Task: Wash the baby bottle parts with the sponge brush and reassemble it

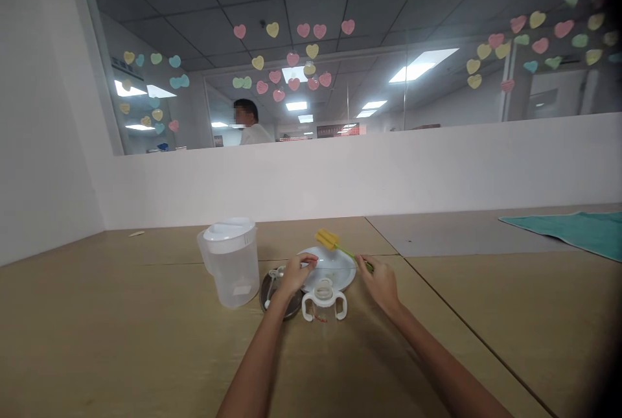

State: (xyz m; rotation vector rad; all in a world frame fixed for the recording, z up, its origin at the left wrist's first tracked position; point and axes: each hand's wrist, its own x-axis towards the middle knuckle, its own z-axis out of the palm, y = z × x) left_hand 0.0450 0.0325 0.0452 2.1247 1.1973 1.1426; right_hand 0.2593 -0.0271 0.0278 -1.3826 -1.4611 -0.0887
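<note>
A yellow sponge brush [327, 240] with a green handle is held up over a white bowl [344, 273] by my right hand [380, 280], its fingers wrapped round the handle end. My left hand [297, 273] hovers at the bowl's left side, fingers apart and bent, with nothing seen in it. Just in front of the bowl stands a clear bottle [323, 304] with two white side handles and an uncovered top. Left of the bottle, partly behind my left wrist, a dark metal bowl [292, 308] holds small white parts [272, 283].
A translucent lidded pitcher [236, 272] stands left of the metal bowl. A teal cloth [583, 230] lies at the back right. Behind the table [121, 327] rises a low white wall [340, 185] with windows; a person [255, 129] shows beyond the glass.
</note>
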